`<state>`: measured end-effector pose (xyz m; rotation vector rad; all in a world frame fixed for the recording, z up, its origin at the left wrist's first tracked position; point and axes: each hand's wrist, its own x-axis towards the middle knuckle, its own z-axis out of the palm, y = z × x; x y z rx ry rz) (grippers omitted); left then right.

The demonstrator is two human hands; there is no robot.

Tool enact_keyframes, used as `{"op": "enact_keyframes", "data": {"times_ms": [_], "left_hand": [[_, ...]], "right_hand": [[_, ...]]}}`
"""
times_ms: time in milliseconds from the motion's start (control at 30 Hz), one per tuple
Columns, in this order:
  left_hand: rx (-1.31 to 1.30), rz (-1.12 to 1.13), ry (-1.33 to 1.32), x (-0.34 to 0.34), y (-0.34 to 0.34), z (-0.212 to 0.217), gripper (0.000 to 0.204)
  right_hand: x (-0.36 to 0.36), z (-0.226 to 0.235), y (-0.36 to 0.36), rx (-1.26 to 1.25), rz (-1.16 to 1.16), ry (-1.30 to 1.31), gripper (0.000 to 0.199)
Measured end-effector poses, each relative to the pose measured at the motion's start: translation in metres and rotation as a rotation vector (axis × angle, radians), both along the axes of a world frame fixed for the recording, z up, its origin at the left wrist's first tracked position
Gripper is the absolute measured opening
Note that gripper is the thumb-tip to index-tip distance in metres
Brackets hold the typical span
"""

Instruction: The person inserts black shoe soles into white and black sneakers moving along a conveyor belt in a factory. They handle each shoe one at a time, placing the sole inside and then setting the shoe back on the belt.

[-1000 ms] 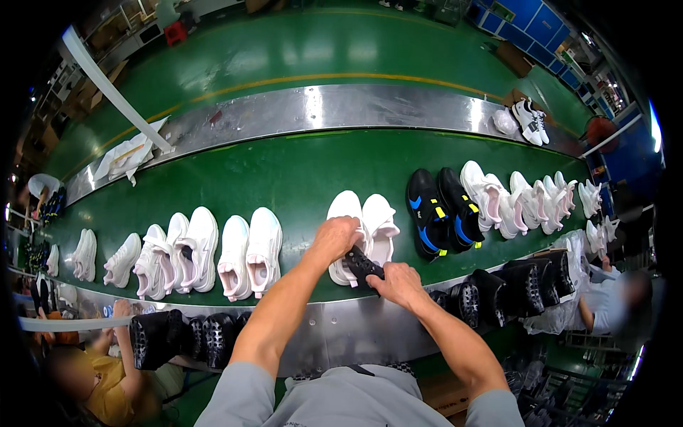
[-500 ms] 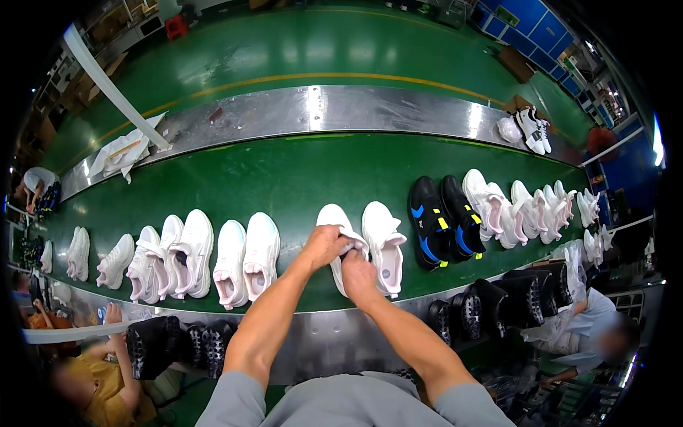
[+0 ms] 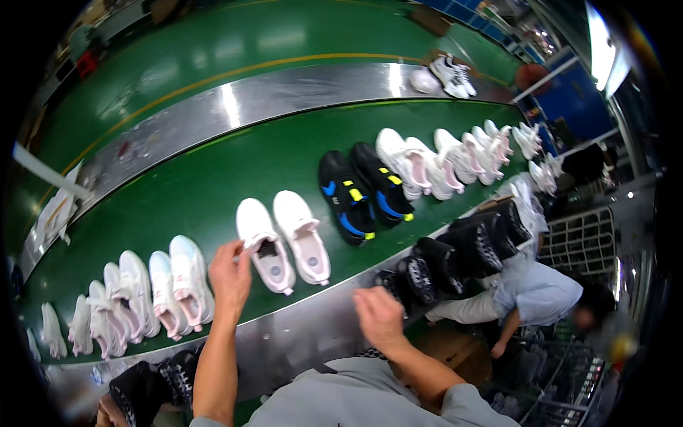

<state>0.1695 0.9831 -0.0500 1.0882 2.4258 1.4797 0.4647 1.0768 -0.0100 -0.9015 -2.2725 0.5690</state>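
- My left hand [image 3: 229,274] reaches onto the green conveyor belt [image 3: 213,178], fingers curled on the heel of the left shoe of a white pair [image 3: 283,240]; my grip closes on its collar edge.
- That white pair lies side by side near the middle of the belt, toes pointing toward 11 o'clock, pale pink insoles showing, the two shoes just touching.
- My right hand [image 3: 379,317] hovers over the steel counter edge [image 3: 306,331] at 5 o'clock from the pair, well apart from it; the fingers are loosely curled, and I cannot tell whether they hold anything.
- A black pair with blue and yellow trim [image 3: 363,192] rests at 2 o'clock from the white pair, near but not touching.
- Further along toward 2 o'clock, a row of white and pink shoes [image 3: 455,153] crowds the belt's far end.
- At 8 o'clock from my left hand, another cluster of white shoes [image 3: 142,292] stands packed together on the belt.
- Dark patterned shoes [image 3: 455,249] hang along the counter's near edge at 3 o'clock from my right hand.
- A co-worker in a light shirt [image 3: 537,295] bends low beside the counter at 3 o'clock.
- A second steel strip [image 3: 284,92] runs along the belt's far side, with a white pair of trainers [image 3: 452,75] set at its 1 o'clock end.
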Motion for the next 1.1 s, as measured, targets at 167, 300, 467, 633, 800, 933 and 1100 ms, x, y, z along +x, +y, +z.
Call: {"op": "enact_keyframes", "data": {"times_ms": [167, 300, 467, 633, 800, 933, 1100], "left_hand": [[0.021, -0.100, -0.104, 0.043, -0.012, -0.007, 0.012], [0.029, -0.220, -0.159, 0.078, 0.004, -0.010, 0.011], [0.007, -0.329, -0.176, 0.109, 0.023, 0.005, 0.010], [0.023, -0.421, -0.093, 0.127, 0.035, 0.015, 0.010], [0.011, -0.462, -0.235, 0.156, 0.058, 0.029, 0.031], [0.309, -0.536, -0.685, 0.196, 0.099, 0.045, 0.077], [0.224, -0.213, -0.406, 0.190, 0.105, 0.034, 0.061]], "right_hand": [[0.145, 0.033, 0.064, 0.198, -0.583, -0.098, 0.012], [0.203, 0.058, 0.106, 0.201, -0.808, -0.181, 0.044], [0.230, 0.058, 0.148, 0.204, -0.811, -0.445, 0.063], [0.239, 0.068, 0.158, 0.202, -0.722, -0.450, 0.049], [0.181, 0.099, 0.122, 0.264, -0.546, -0.178, 0.040], [0.110, 0.056, 0.083, -0.400, -0.216, 0.143, 0.030], [0.032, 0.023, 0.070, -0.704, 0.007, -0.032, 0.032]]}}
